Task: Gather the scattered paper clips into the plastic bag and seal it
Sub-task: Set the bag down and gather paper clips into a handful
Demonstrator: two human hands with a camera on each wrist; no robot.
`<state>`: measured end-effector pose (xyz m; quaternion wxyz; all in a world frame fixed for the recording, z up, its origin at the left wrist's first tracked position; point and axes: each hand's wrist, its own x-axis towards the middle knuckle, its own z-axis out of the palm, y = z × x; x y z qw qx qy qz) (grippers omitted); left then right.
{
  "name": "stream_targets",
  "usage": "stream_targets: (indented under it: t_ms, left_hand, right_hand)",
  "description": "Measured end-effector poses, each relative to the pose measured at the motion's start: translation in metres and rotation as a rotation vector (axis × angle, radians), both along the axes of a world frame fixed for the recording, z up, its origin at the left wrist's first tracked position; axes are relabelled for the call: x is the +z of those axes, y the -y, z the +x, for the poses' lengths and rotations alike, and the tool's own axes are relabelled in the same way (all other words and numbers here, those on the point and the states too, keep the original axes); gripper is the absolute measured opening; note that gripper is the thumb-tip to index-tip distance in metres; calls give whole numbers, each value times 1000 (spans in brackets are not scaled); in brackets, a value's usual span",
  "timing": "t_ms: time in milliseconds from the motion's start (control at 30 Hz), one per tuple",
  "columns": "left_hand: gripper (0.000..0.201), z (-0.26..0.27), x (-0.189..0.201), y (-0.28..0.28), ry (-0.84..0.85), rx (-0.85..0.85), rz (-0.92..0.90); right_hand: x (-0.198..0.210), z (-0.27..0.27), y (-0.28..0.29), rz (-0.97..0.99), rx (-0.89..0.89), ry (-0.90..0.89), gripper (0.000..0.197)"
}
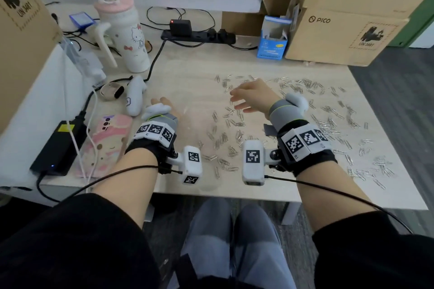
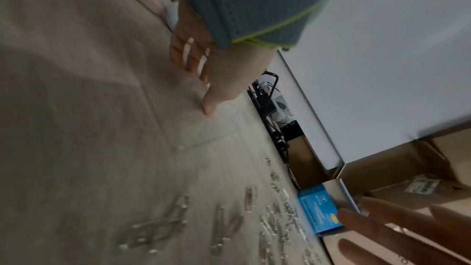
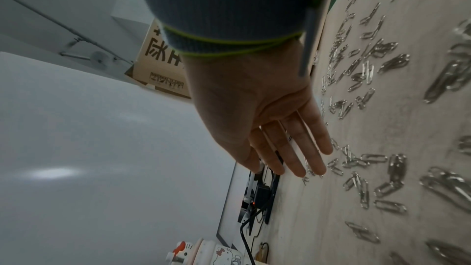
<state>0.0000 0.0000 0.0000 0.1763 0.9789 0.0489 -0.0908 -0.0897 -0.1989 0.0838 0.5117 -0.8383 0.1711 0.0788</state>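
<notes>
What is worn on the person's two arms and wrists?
Both arms have black sleeves pushed up. Each wrist carries a grey knit band edged in green, a black strap with black-and-white square markers, and a white camera block with a thin black cable. The left hand and right hand are bare.

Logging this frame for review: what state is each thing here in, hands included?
Paper clips: scattered loose on the desk.
Plastic bag: flat on the desk, left fingers resting on it.
Left hand: open.
Right hand: open, empty, over the clips.
Blue box: top open.
</notes>
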Motion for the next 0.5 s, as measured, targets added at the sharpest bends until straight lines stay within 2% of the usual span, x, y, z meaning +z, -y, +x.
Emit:
stream_targets:
  t_ms: [133,200,300,367,400,467,500]
  left_hand:
    - [29,-9,1,-14,-20,-103,-40]
    - [14,-18,14,-14,29,-134,-114]
    - [9,-33,35,-8,206,-209,-306]
    - [2,-42,50,0,256,-331,-460]
    - [6,-46,57,5,266,-404,-519]
    - [10,-54,71,15,294,-534,-571]
    - [9,-56,76,19,316,-593,-558]
  right_hand:
    - [-4,-22,-4,12,-12,23,29]
    - [-4,-30,-6,19,-13,38,29]
    - [-3,-40,-11,49,-28,90,29]
    - [-1,-43,-13,79,-60,139,36]
    - [0,-45,-13,98,-83,162,41]
    - [4,-50,-12,119,-117,195,44]
    - [6,-52,-12,119,-124,207,38]
